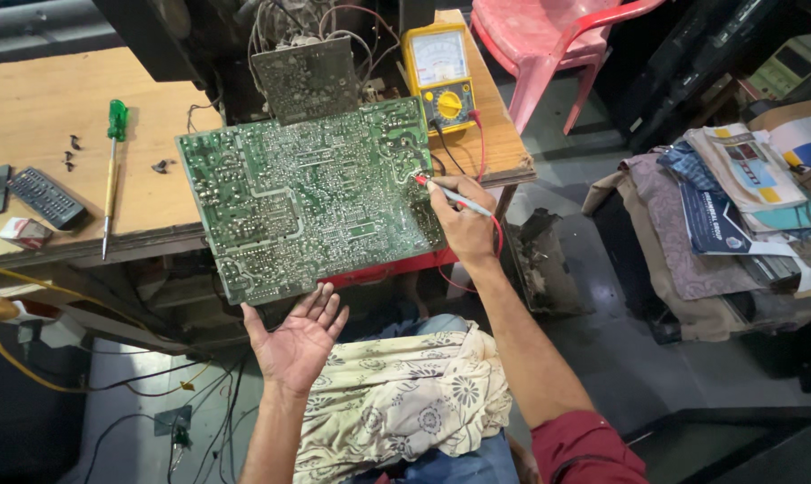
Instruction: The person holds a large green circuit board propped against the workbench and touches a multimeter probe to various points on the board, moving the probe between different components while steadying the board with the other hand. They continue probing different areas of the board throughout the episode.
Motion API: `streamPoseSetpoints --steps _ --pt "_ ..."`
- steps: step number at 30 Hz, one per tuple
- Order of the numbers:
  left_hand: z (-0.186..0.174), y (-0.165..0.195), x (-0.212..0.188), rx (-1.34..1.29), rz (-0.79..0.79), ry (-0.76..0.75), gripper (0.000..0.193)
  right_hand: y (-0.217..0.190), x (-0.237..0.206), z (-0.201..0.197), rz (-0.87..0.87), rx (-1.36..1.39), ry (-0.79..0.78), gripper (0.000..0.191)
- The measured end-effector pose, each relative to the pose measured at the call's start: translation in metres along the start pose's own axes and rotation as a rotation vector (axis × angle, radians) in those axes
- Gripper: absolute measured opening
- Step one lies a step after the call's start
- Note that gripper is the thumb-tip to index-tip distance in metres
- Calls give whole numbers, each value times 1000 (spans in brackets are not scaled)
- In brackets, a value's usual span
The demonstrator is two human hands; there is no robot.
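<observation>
Wooden and worn, the workbench top (38, 108) carries a black remote control (45, 198) near its left front edge, beside a green-handled screwdriver (111, 175) and a few loose dark screws (72, 152). Tilted against the bench's front edge, solder side up, a large green printed circuit board (307, 197) shows its tracks to the person. Beneath its lower edge the left hand (296, 345) lies open, palm up, fingers spread, apparently propping the board. At the board's right edge the right hand (464, 224) pinches a red-tipped test probe (450, 195), tip on a solder point. A yellow analogue multimeter (438, 76) stands near the bench's right corner, dial facing forward.
</observation>
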State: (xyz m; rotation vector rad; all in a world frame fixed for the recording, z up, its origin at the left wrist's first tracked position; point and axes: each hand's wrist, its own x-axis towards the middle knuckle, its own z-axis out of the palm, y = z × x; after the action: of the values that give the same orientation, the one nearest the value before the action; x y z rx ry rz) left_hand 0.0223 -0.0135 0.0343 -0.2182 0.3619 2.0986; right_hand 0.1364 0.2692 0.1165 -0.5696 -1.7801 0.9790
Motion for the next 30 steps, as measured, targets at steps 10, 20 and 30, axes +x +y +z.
streamPoseSetpoints --steps 10,20,30 --pt "1 0 0 10 3 8 119 3 -1 1 8 9 12 13" --pt "2 0 -1 9 5 6 119 3 -1 2 60 62 4 15" --pt "2 2 -1 -8 -6 -5 120 -3 -7 0 -34 52 36 10"
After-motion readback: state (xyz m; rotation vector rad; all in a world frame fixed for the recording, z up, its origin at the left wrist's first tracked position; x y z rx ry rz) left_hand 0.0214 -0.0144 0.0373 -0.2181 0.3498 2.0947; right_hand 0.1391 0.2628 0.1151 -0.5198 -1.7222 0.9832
